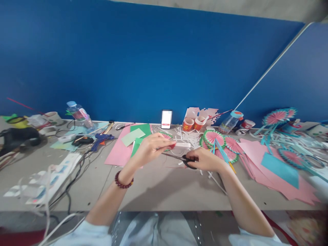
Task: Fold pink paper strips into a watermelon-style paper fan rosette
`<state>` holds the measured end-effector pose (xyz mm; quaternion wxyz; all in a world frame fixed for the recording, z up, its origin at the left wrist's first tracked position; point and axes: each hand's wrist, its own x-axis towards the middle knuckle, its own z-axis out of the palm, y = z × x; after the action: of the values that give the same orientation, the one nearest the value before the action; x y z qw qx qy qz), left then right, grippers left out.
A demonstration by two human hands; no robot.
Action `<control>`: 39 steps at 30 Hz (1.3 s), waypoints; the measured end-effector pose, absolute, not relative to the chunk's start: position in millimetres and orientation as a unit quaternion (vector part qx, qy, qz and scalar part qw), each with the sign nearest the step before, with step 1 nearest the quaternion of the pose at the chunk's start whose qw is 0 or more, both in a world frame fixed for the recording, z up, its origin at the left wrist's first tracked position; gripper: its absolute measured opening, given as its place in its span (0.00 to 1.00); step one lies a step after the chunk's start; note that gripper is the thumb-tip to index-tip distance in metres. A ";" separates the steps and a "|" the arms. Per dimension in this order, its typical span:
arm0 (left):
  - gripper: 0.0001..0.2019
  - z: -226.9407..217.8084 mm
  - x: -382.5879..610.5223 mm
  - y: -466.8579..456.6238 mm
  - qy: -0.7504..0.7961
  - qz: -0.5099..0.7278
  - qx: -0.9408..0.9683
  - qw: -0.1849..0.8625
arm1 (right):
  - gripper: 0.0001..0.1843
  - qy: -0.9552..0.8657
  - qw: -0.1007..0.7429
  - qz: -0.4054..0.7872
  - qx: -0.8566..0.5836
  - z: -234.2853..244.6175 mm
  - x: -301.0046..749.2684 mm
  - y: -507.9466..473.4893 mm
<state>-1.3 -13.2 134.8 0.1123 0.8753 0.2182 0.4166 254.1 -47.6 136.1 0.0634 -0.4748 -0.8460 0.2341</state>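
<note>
My left hand (151, 147), with a dark bead bracelet on its wrist, is closed in a pinch on a small folded pink and green paper piece (167, 140) over the middle of the grey table (159, 191). My right hand (205, 160) is wrapped round the black handles of a pair of scissors (183, 159). The blades point left, just under the paper piece. White paper strips (188, 138) lie behind both hands.
Pink and green paper sheets (123, 150) lie left of my hands; finished pink-green paper fans (217, 140) and more pink sheets (271, 167) on the right. A phone (166, 119) and paper cups (193, 123) stand by the blue wall. A glue gun (101, 139), bottle (79, 114), power strip (60, 171) and cables at left.
</note>
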 end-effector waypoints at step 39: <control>0.16 137.0 0.8 -15.6 0.218 0.436 0.867 0.104 | 0.07 -0.844 0.081 0.222 -0.482 137.7 256.3 -50.0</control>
<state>0.8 -15.6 137.0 0.1044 0.8670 0.2177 0.4359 256.3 -50.0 137.7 0.0814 -0.4819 -0.8437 0.2221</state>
